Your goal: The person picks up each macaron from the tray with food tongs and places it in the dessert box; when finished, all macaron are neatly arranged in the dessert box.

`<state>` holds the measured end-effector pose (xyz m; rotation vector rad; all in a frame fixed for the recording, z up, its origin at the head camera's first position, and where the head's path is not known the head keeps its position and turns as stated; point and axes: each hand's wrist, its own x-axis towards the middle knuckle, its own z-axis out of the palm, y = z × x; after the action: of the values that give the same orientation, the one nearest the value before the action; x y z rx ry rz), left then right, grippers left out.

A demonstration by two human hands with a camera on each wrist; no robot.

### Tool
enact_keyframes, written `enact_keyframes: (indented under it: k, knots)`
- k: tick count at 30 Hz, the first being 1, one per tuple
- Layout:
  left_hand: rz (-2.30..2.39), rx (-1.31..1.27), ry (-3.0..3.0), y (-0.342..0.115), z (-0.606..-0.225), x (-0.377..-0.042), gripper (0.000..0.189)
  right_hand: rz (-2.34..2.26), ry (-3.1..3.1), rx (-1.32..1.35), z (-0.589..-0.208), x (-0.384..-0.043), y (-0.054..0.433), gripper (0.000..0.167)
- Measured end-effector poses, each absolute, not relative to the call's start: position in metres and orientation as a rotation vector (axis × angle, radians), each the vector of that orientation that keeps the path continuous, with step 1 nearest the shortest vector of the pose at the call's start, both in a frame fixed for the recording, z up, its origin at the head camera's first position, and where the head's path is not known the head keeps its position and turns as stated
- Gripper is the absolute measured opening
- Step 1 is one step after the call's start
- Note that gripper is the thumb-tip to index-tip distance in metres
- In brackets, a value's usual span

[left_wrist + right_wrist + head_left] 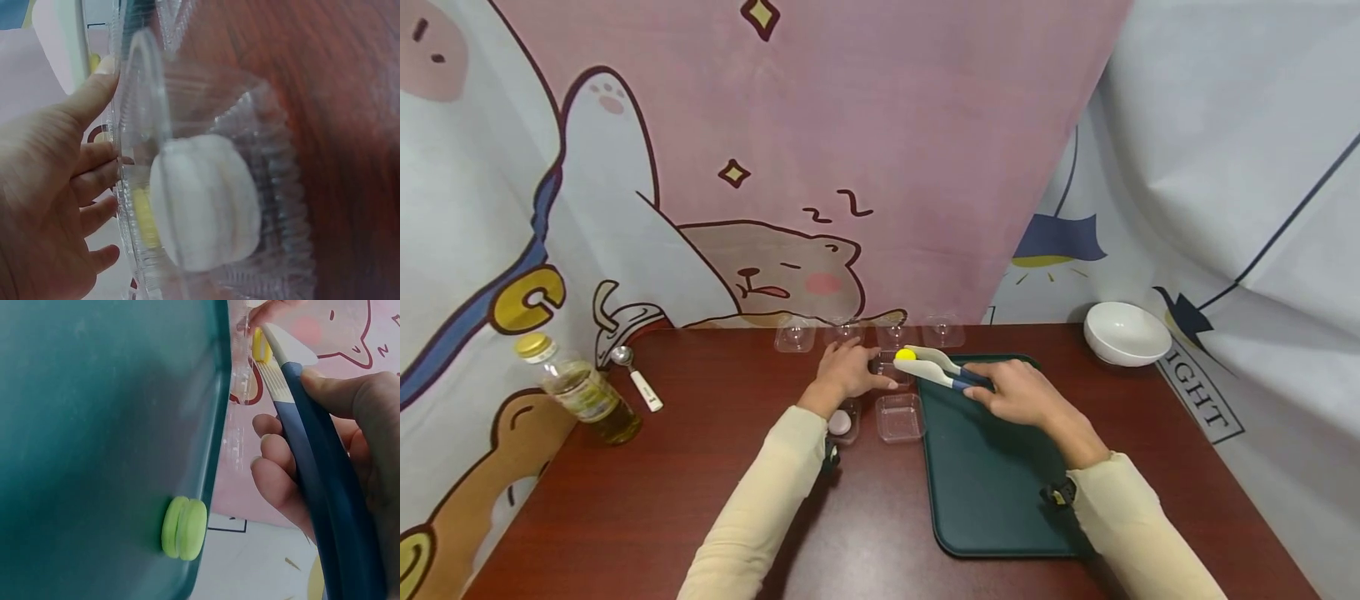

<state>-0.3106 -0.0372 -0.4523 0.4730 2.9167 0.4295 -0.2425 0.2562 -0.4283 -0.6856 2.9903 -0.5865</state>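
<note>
My right hand (1022, 393) grips tongs (306, 444) with dark blue handles and pale tips. Between those tips is a yellow macaron (906, 355), held over a clear plastic box (892, 372). At that box's left side rests my left hand (847, 371), thumb and fingers spread along the edge. Close to the left wrist, a pale macaron (203, 203) sits in another clear box (852, 429); a second yellow piece (145, 215) shows through the plastic behind it. On the dark green tray (992, 492) lies a green macaron (184, 529), hidden from the head view by the right hand.
An open clear box (900, 418) stands beside the tray. Several clear domed lids (943, 331) line the back edge of the table. A white bowl (1126, 333) is at the back right. To the left are an oil bottle (587, 396) and a scoop (638, 379).
</note>
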Motion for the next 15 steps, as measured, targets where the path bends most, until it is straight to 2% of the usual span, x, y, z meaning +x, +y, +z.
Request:
enact_keyframes:
  k: [15]
  knots:
    - [0.406, 0.413, 2.965, -0.0314, -0.4525, -0.3075, 0.079, -0.538, 2.975, -0.719, -0.4307, -0.2472, 0.2466, 0.046]
